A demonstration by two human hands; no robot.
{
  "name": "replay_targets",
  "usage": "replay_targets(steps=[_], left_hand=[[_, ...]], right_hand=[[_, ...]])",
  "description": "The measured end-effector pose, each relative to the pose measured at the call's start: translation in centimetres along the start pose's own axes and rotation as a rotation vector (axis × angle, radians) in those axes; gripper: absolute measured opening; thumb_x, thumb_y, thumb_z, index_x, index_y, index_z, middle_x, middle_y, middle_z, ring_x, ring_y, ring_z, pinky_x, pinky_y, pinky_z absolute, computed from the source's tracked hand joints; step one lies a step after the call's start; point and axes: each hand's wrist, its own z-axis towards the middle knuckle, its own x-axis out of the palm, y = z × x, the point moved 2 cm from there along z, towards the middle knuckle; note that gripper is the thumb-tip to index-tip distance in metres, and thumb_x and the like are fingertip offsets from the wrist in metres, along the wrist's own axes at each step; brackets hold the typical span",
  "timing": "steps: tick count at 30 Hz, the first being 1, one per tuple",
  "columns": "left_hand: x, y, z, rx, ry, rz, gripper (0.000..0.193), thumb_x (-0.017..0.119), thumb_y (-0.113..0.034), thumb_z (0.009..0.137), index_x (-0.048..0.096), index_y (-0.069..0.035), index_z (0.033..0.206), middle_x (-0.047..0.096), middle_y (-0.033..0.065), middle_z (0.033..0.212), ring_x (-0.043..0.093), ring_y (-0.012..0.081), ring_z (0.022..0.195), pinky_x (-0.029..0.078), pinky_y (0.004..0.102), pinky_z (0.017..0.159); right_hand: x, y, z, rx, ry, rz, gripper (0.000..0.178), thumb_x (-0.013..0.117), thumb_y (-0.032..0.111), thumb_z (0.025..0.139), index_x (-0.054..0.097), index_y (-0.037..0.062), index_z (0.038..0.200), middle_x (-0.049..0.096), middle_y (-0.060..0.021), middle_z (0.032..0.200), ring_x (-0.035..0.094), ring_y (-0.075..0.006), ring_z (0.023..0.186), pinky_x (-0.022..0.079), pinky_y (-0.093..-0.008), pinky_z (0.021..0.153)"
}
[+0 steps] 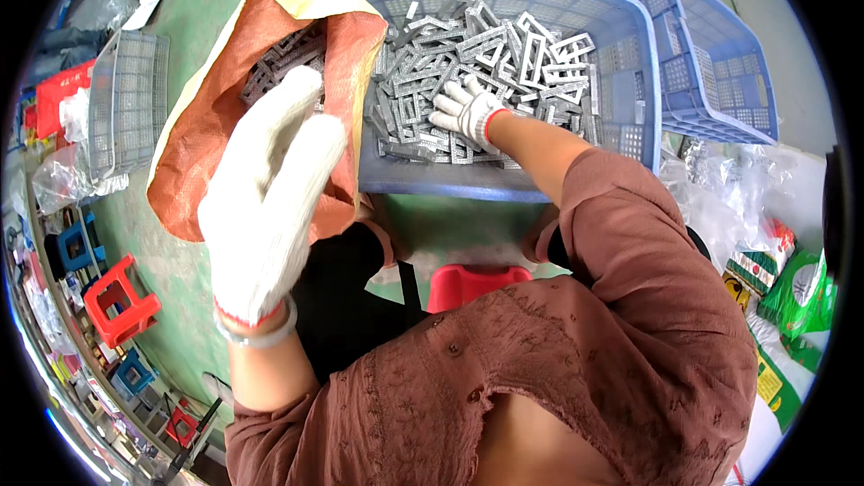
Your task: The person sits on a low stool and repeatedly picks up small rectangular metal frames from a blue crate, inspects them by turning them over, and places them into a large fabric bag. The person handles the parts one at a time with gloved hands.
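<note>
My left hand point(256, 211), in a white knit glove, is raised before the mouth of an orange woven sack point(193, 130) with a pale yellow rim. Its fingers stretch out and stand apart, with nothing seen between them. Grey metal pieces point(281, 58) lie inside the sack, partly hidden by my hand. My right hand point(466, 113), gloved too, rests with spread fingers on a heap of grey rectangular metal frames point(533, 56). That heap fills much of a large blue plastic crate point(634, 63). Whatever lies under my right palm is hidden.
A second blue crate point(756, 94) leans at the right, near clear plastic bags point(720, 184) and a green bag point(796, 292). A red stool point(472, 283) stands by my legs. To the left are a grey basket point(130, 108) and another red stool point(121, 301).
</note>
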Motion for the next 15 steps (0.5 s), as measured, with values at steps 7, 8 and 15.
replay_targets(steps=[7,8,15], left_hand=[[0.2,-0.6,-0.1,-0.052,0.017,0.116,0.040,0.059,-0.001,0.095,0.054,0.009,0.134,0.060,0.0176,0.133,0.058,0.0254,0.124,0.044,0.0356,0.107],[0.3,-0.5,0.0,-0.054,0.022,0.111,0.040,0.059,-0.001,0.095,0.055,0.009,0.134,0.060,0.0177,0.133,0.058,0.0253,0.124,0.044,0.0356,0.106],[0.8,-0.7,-0.1,-0.060,0.056,0.160,0.039,0.058,0.000,0.095,0.056,0.009,0.133,0.062,0.0175,0.131,0.060,0.0233,0.121,0.045,0.0332,0.104]], right_hand=[[1.7,-0.1,2.1,-0.140,0.080,-0.096,0.065,0.059,0.034,0.083,0.046,0.0168,0.144,0.053,-0.0076,0.136,0.043,-0.0306,0.133,0.029,-0.0620,0.108],[1.6,-0.2,2.5,-0.166,0.103,-0.106,0.065,0.060,0.035,0.082,0.048,0.0160,0.143,0.054,-0.0070,0.134,0.045,-0.0299,0.129,0.031,-0.0614,0.107],[0.1,0.3,3.4,-0.148,0.186,-0.106,0.051,0.062,0.030,0.082,0.057,0.0179,0.132,0.059,-0.0041,0.127,0.053,-0.0283,0.119,0.042,-0.0643,0.091]])
